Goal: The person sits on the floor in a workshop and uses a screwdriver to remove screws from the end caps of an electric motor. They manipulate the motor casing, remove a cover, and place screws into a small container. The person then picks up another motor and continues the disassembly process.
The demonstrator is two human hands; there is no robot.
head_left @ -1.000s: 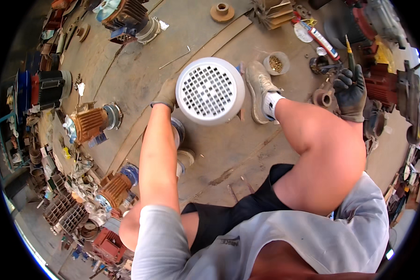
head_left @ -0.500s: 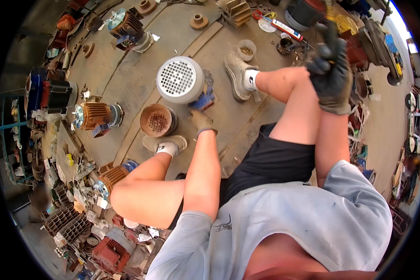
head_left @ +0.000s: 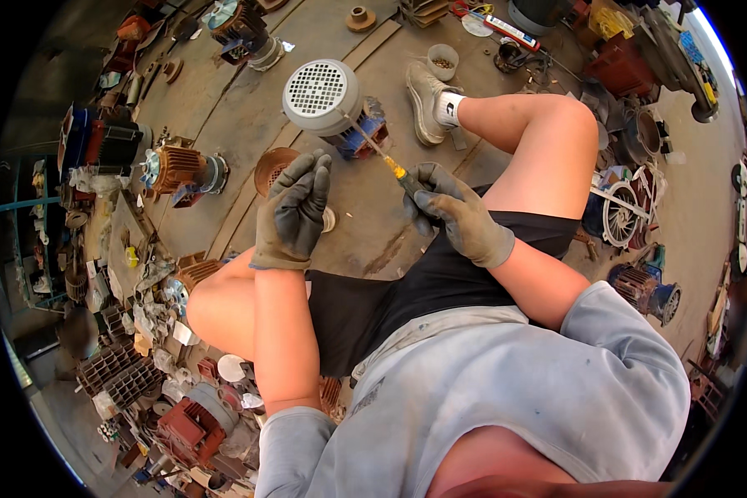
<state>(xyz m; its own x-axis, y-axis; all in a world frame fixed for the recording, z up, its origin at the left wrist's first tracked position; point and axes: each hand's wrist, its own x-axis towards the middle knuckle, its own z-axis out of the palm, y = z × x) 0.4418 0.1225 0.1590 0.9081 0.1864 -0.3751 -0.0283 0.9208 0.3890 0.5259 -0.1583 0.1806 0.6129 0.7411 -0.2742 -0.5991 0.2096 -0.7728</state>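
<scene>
My right hand [head_left: 461, 212], in a grey glove with dark coating, grips a screwdriver [head_left: 397, 168] by its dark and yellow handle. The thin shaft points up and left, toward a motor with a grey fan cover [head_left: 330, 106] and a blue base [head_left: 363, 139]. Whether the tip touches the motor, I cannot tell. My left hand [head_left: 293, 207], gloved too, is raised with its palm showing and the fingers loosely bent. Nothing shows in that palm. Partly hidden behind it, a rusty round cover with a grille [head_left: 271, 168] lies on the floor.
A small white tub of hardware [head_left: 442, 63] stands by my right shoe [head_left: 429, 104]. Rusty motors [head_left: 178, 170] sit to the left. A white-spoked round part [head_left: 621, 212] and a blue-ended motor [head_left: 649, 290] lie right. Scrap and motor parts [head_left: 195, 432] crowd the lower left.
My left hand has come up from the floor beside the blue base and turned its palm into view. My right hand has swung down and left from above my knee, bringing the screwdriver before the motor.
</scene>
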